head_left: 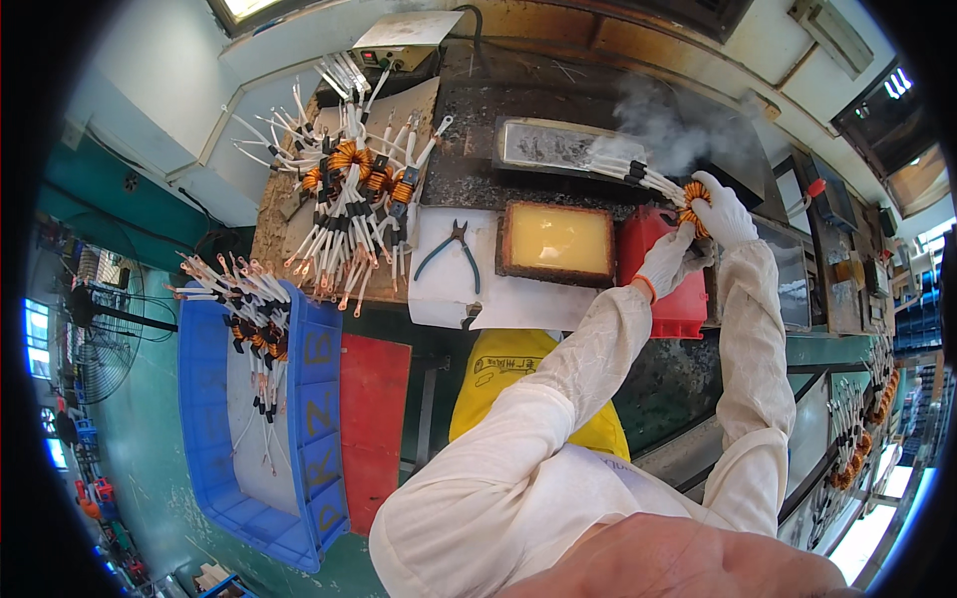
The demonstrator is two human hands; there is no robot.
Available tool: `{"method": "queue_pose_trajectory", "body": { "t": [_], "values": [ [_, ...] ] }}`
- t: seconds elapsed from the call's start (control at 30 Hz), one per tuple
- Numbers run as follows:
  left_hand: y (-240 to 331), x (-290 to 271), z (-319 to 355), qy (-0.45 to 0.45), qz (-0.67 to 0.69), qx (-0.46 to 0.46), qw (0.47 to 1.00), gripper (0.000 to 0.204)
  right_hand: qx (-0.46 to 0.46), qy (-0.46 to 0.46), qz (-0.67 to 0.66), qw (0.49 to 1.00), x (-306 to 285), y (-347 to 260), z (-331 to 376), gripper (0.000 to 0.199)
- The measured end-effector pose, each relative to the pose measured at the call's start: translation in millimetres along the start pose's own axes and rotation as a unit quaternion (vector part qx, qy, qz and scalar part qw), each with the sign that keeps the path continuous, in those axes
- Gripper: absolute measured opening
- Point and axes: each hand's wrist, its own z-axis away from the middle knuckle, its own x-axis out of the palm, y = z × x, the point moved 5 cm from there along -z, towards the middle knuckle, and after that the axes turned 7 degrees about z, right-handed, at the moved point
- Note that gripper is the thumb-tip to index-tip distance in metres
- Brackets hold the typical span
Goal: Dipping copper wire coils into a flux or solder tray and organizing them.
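Observation:
Both my hands wear white gloves at the bench's right side. My right hand (726, 211) grips a ring-shaped coil (692, 207) wound with orange-copper wire. My left hand (670, 261) has its fingers closed at the coil's near edge, partly hidden by the coil. From the coil, white-sleeved leads (648, 177) reach left, their ends at the right part of a long metal pot (543, 146) with a silvery, dull surface. Grey smoke rises above the leads. Just below the pot stands a brown-rimmed tray (504, 261) of yellow liquid; a red plastic bin (683, 311) sits under my left hand.
Blue-handled cutting pliers (457, 249) lie on white sheeting. Several similar coils (349, 159) are heaped on the bench's left, below a control box (394, 58). A blue crate (319, 419) with more coils stands lower left. A fan (105, 329) is at far left.

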Motion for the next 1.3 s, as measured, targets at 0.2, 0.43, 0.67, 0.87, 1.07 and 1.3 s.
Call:
{"method": "queue_pose_trajectory", "body": {
  "t": [0.2,0.43,0.67,0.87,1.07,1.3],
  "values": [
    [-1.1,1.4,-0.3,0.002,-0.01,-0.007,1.0,0.036,0.004,0.022,0.021,1.0,2.2,5.1,-1.5,0.049],
    [-1.1,0.5,-1.1,0.002,0.003,-0.001,1.0,0.035,0.003,0.003,0.007,1.0,2.2,4.5,-1.8,0.05],
    [-0.8,0.2,-0.4,0.005,-0.007,-0.01,1.0,0.035,0.011,-0.006,0.004,1.0,1.9,4.3,0.0,0.051],
    [-0.7,-0.6,-1.5,0.001,-0.01,0.003,1.0,0.036,0.009,-0.004,0.002,1.0,2.5,4.8,-0.1,0.052],
    [-2.5,1.1,-0.1,-0.006,-0.023,-0.009,1.0,0.035,0.031,0.004,-0.007,1.0,-2.6,6.3,11.6,0.053],
    [-3.5,7.9,4.9,-0.005,-0.053,-0.018,0.998,0.033,0.037,0.025,-0.007,0.999,-3.9,18.3,23.2,0.052]
  ]
}}
